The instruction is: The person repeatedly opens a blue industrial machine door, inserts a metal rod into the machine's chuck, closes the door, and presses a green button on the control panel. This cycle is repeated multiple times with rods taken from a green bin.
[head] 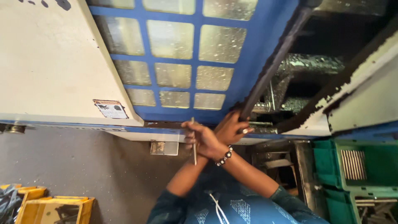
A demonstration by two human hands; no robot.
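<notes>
Thin rod [194, 141] within right-hand fingers [191, 135]

- Setting: a machine shop or factory floor, where I stand at a large enclosed machine tool.
- Sliding machine door [182, 62], upper centre: blue frame with a grid of speckled, grimy window panes.
- Cream machine housing [49, 62], upper left, carrying a small warning sticker [110, 109].
- Open machine interior [298, 79], upper right: dark, with metal parts coated in residue.
- Green plastic crates [352, 174], lower right.
- Yellow bins [49, 209], lower left, on bare grey concrete floor [95, 170].
</notes>
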